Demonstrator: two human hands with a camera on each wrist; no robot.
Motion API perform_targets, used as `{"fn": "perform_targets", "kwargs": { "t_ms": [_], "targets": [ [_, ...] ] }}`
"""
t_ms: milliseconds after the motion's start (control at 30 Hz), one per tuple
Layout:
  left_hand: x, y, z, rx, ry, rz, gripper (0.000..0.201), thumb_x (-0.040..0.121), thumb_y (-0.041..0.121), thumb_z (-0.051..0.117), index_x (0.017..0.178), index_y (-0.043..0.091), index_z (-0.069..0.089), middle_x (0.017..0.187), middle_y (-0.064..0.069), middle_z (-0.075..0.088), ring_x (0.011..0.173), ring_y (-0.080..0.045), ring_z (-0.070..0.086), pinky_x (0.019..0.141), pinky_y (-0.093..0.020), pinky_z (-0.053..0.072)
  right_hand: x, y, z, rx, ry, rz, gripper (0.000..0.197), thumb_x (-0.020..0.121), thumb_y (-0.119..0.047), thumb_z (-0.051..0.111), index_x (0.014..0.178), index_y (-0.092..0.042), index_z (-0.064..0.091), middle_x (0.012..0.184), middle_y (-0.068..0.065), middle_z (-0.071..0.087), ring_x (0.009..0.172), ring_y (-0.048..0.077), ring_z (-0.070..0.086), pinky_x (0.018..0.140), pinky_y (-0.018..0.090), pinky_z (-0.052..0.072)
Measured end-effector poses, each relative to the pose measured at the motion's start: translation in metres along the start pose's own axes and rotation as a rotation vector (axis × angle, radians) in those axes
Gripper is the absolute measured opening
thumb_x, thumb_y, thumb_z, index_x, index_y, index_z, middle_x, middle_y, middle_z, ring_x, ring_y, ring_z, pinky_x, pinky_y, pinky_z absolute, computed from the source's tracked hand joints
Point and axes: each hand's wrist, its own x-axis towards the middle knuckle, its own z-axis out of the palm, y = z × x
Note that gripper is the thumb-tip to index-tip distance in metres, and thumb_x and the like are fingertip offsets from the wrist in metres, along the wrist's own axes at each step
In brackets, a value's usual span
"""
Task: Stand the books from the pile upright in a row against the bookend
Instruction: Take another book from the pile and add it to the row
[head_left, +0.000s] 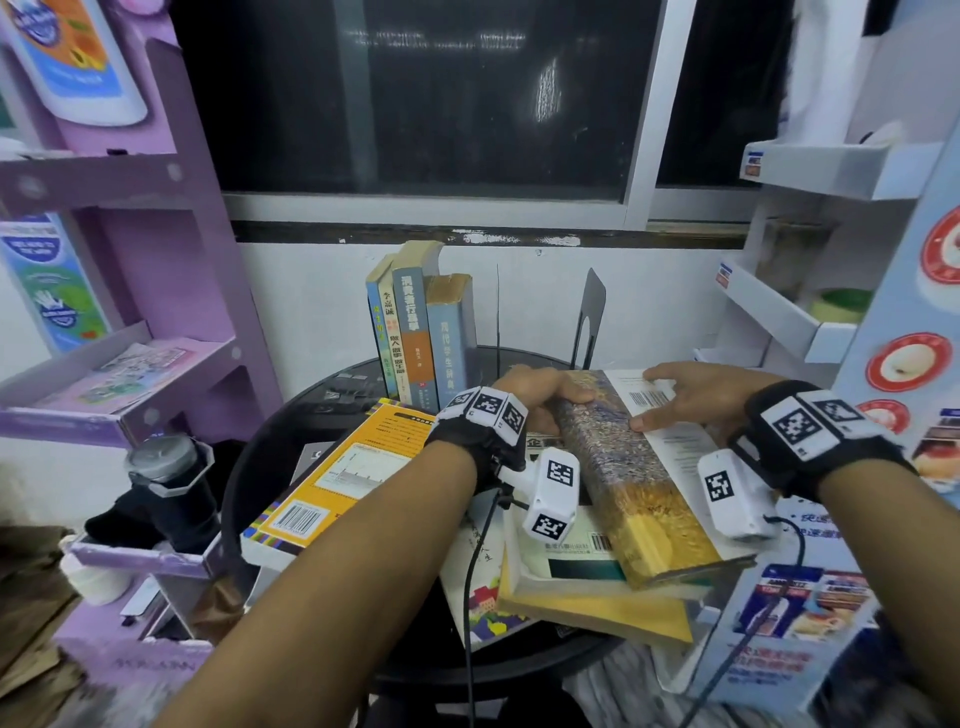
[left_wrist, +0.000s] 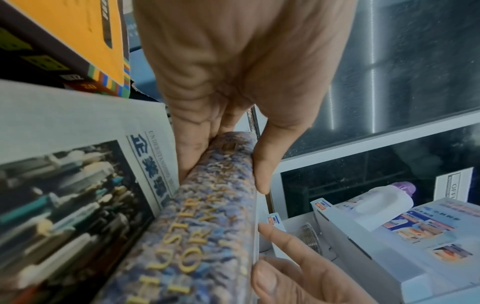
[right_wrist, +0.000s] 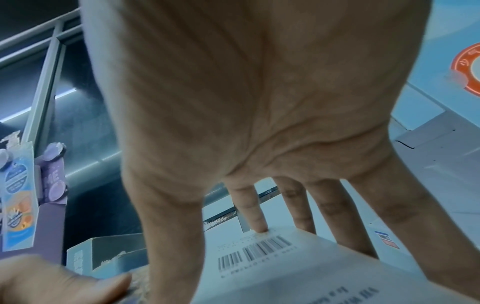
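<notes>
Several books (head_left: 421, 332) stand upright at the back of the round black table (head_left: 249, 467), beside a thin black bookend (head_left: 497, 312) seen edge-on. A second black bookend (head_left: 592, 312) stands to their right, with a gap between. A thick book (head_left: 623, 478) with a mottled blue-gold spine (left_wrist: 207, 226) lies tilted on top of the pile (head_left: 571, 582). My left hand (head_left: 535, 389) grips the far end of its spine, thumb on one side and fingers on the other (left_wrist: 197, 148). My right hand (head_left: 685, 395) lies spread on its white barcoded back cover (right_wrist: 272, 267), fingers straight.
A yellow book (head_left: 343, 467) lies at the pile's left, overhanging the table edge. A purple shelf unit (head_left: 130, 260) stands at left with a black flask (head_left: 166, 478) below it. A white shelf unit (head_left: 810, 322) stands close on the right.
</notes>
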Motion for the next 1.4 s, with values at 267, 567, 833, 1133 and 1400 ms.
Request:
{"fn": "perform_targets", "kwargs": {
  "t_ms": [267, 567, 833, 1133, 1400],
  "targets": [
    [-0.046, 0.035, 0.002, -0.06, 0.07, 0.148, 0.047, 0.066, -0.006, 0.08, 0.109, -0.01, 0.062, 0.103, -0.022, 0.071, 0.094, -0.038, 0.07, 0.082, -0.051, 0.058, -0.014, -0.018, -0.016, 0.052, 0.202, -0.053, 0.093, 0.077, -0.045, 0.075, 0.152, -0.025, 0.024, 0.152, 0.005, 0.035, 0.129, 0.029, 0.043, 0.099, 0.04, 0.042],
    [-0.058, 0.059, -0.026, -0.058, 0.231, 0.382, 0.034, 0.063, -0.007, 0.08, 0.086, 0.008, 0.061, 0.1, -0.019, 0.072, 0.095, -0.035, 0.069, 0.072, -0.038, 0.057, -0.015, -0.047, -0.015, 0.241, 0.429, -0.203, 0.107, 0.068, -0.038, 0.085, 0.151, -0.028, 0.018, 0.143, 0.009, 0.043, 0.119, 0.031, 0.048, 0.091, 0.049, 0.05],
    [-0.075, 0.069, -0.045, -0.082, 0.236, 0.555, 0.048, 0.061, -0.02, 0.074, 0.098, 0.009, 0.067, 0.097, -0.02, 0.073, 0.088, -0.036, 0.072, 0.076, -0.041, 0.06, -0.011, -0.072, -0.01, 0.367, 0.561, -0.298, 0.108, 0.06, -0.036, 0.089, 0.146, -0.03, 0.024, 0.131, 0.006, 0.052, 0.115, 0.025, 0.051, 0.093, 0.045, 0.049],
    [-0.081, 0.054, -0.062, -0.034, 0.272, 0.664, 0.055, 0.06, -0.018, 0.077, 0.107, 0.007, 0.066, 0.079, -0.001, 0.064, 0.078, -0.022, 0.067, 0.071, -0.044, 0.061, -0.001, -0.086, 0.007, 0.382, 0.627, -0.339, 0.103, 0.06, -0.035, 0.09, 0.143, -0.032, 0.029, 0.126, 0.005, 0.051, 0.111, 0.024, 0.051, 0.091, 0.042, 0.05],
    [-0.072, 0.048, -0.057, -0.036, 0.207, 0.656, 0.048, 0.067, -0.011, 0.074, 0.111, 0.004, 0.062, 0.093, -0.009, 0.07, 0.079, -0.02, 0.068, 0.058, -0.023, 0.054, -0.014, -0.1, 0.026, 0.326, 0.855, -0.284, 0.102, 0.062, -0.03, 0.089, 0.143, -0.028, 0.027, 0.139, 0.007, 0.03, 0.129, 0.028, 0.033, 0.103, 0.043, 0.039]
  ]
}}
